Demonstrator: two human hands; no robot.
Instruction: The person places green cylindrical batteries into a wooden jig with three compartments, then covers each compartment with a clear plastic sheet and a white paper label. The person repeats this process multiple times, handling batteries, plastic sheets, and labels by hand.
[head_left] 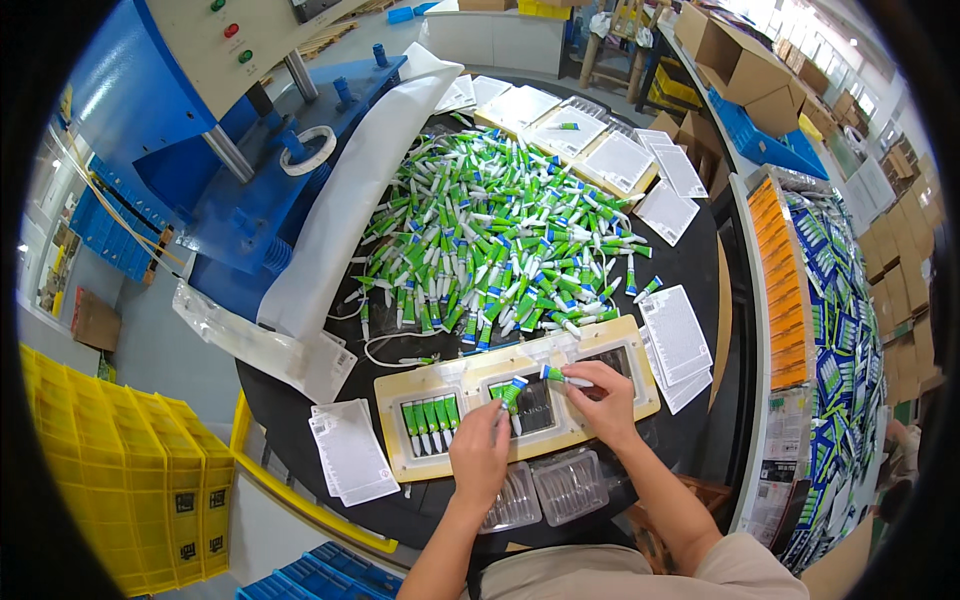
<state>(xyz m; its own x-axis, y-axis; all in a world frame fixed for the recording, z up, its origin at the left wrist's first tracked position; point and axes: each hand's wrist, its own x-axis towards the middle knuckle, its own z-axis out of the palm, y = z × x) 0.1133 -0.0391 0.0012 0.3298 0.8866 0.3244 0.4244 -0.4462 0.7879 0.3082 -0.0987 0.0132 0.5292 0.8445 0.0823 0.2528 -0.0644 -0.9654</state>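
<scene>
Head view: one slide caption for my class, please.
Left hand and right hand each holding a tube above a tray, beside heaped tubes.

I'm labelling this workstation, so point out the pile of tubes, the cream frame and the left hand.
Pile of tubes point(490, 235): head view, the middle of the heap.
Cream frame point(420, 471): head view, the near rim toward its left end.
Left hand point(480, 456): head view, the back of the hand.
</scene>
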